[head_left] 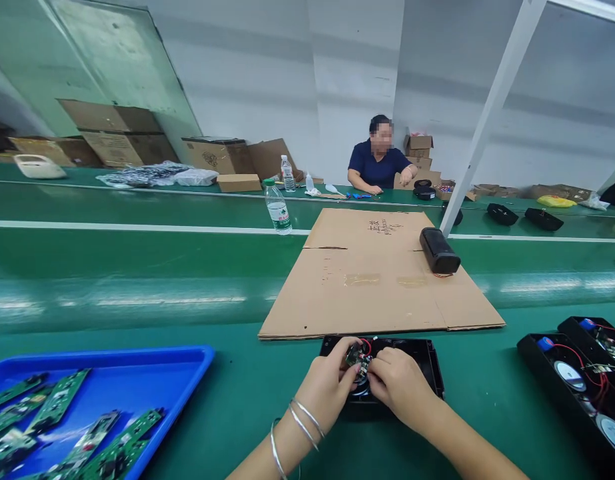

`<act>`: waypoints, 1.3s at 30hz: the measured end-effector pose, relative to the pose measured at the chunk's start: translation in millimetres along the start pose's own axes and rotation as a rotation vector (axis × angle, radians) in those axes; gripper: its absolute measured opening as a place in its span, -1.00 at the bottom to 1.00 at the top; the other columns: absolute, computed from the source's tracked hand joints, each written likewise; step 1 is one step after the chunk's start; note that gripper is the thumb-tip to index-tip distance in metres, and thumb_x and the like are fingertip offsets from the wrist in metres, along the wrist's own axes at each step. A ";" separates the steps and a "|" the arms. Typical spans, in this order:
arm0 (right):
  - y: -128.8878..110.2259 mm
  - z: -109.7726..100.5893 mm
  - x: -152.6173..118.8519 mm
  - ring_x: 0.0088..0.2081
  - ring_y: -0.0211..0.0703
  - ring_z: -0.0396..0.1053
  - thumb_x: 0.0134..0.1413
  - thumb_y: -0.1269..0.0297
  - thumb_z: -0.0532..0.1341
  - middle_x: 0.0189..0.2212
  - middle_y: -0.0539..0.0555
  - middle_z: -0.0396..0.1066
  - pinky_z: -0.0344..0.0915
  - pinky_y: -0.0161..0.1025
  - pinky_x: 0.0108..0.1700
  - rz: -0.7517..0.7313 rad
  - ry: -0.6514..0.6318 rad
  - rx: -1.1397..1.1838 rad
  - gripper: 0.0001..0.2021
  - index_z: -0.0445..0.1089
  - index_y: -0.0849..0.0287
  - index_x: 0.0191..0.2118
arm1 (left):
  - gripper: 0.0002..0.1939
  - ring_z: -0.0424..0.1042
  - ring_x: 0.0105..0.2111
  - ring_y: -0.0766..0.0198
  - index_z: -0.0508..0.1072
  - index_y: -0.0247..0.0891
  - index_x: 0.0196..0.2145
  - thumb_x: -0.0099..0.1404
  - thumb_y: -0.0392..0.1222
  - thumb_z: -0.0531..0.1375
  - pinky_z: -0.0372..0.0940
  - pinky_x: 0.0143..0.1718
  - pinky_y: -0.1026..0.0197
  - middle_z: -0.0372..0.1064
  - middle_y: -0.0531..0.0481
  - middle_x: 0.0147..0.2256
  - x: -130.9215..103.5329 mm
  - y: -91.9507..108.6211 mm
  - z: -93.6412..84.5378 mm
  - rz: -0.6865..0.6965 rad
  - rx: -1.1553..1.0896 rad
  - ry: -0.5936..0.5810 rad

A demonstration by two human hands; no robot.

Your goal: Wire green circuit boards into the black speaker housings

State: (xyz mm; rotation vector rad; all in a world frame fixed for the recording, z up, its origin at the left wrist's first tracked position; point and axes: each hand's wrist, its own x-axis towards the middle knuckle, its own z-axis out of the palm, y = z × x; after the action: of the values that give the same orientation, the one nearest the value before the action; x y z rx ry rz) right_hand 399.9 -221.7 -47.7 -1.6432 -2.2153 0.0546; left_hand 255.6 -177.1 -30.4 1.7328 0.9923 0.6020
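Observation:
A black plastic speaker housing (434, 373) lies open on the green bench in front of me. Above its left half, my left hand (327, 377) grips a small green circuit board (353, 353) between thumb and fingers. A red wire (367, 345) loops up beside the board. My right hand (400, 383) is closed, its fingertips pinched together at the board's right edge over the housing; whatever lies between them is too small and hidden to name. Part of a round speaker shows in the housing under my fingers.
A blue tray (187, 373) of green circuit boards (62, 400) stands left. More open speaker housings (542, 393) with wires sit right. Ahead lies a cardboard sheet (372, 300) bearing a black speaker case (439, 250), near a water bottle (278, 210). A co-worker (375, 160) sits across the bench.

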 end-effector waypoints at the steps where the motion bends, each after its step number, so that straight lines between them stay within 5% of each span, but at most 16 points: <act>1: 0.4 0.4 -0.5 -0.43 -0.20 0.25 0.00 0.50 0.10 -0.53 0.03 0.32 0.17 -0.29 -0.38 -0.016 -0.008 0.005 -0.87 0.29 0.20 -0.51 | -0.70 0.42 -0.56 0.23 0.27 -0.20 -0.18 0.09 -0.19 -0.02 0.38 -0.46 0.19 0.27 0.10 -0.60 0.2 0.0 0.1 0.014 0.028 -0.004; 6: 0.5 -6.1 -2.8 -0.37 -0.22 0.28 -0.02 0.49 0.15 -0.40 0.01 0.32 0.22 -0.32 -0.35 0.134 -0.002 0.224 -0.85 0.26 0.17 -0.27 | -0.73 0.39 -0.55 0.29 0.29 -0.20 -0.21 0.13 -0.28 -0.07 0.37 -0.47 0.27 0.35 0.04 -0.48 -0.1 6.1 -5.5 0.088 0.096 -0.068; 10: -1.1 -10.3 -4.1 -0.31 -0.20 0.26 0.00 0.51 0.11 -0.31 0.04 0.26 0.25 -0.29 -0.30 0.075 -0.032 0.260 -0.83 0.22 0.16 -0.25 | -0.74 0.38 -0.52 0.31 0.32 -0.19 -0.28 0.11 -0.33 -0.07 0.37 -0.50 0.32 0.36 0.03 -0.42 -1.9 11.3 -8.5 0.109 0.055 -0.116; 22: -4.5 -7.1 -5.9 -0.35 -0.13 0.18 0.11 0.44 -0.01 -0.38 0.08 0.26 0.24 -0.19 -0.35 0.038 0.036 0.093 -0.90 0.21 0.18 -0.36 | -0.81 0.37 -0.62 0.32 0.34 -0.19 -0.35 0.07 -0.28 -0.01 0.37 -0.58 0.30 0.31 0.10 -0.55 -1.7 13.0 -3.5 0.029 -0.093 -0.009; 29: 9.4 -5.9 -0.5 -0.13 -0.05 0.19 0.13 0.45 -0.03 -0.10 0.15 0.28 0.23 -0.06 -0.12 0.161 0.194 0.096 -0.69 0.18 0.19 0.00 | -0.82 0.40 -0.62 0.23 0.30 -0.19 -0.31 0.08 -0.21 0.02 0.34 -0.57 0.24 0.28 0.13 -0.66 1.2 10.4 -10.3 -0.012 -0.051 0.107; 35: 10.8 -7.1 -0.1 -0.28 -0.12 0.27 0.07 0.53 0.02 -0.31 0.10 0.37 0.27 -0.17 -0.24 0.197 0.181 0.084 -0.80 0.33 0.17 -0.42 | -0.90 0.40 -0.63 0.24 0.30 -0.17 -0.37 0.08 -0.24 0.05 0.31 -0.56 0.26 0.33 0.11 -0.64 1.9 8.1 -9.7 -0.022 0.028 0.202; 39: 10.8 -8.8 -0.6 -0.38 -0.15 0.29 0.09 0.50 -0.01 -0.46 0.06 0.33 0.26 -0.24 -0.36 0.269 0.158 0.071 -0.81 0.28 0.18 -0.43 | -0.92 0.43 -0.60 0.23 0.28 -0.17 -0.39 0.09 -0.25 0.06 0.32 -0.53 0.25 0.38 0.08 -0.60 1.4 7.4 -8.2 -0.028 0.041 0.239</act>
State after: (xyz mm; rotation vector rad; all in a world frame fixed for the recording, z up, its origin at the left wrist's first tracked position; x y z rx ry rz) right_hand 412.7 -220.5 -42.5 -1.8277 -1.8467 0.0722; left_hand 252.5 -172.9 -20.6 1.7067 1.2001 0.7890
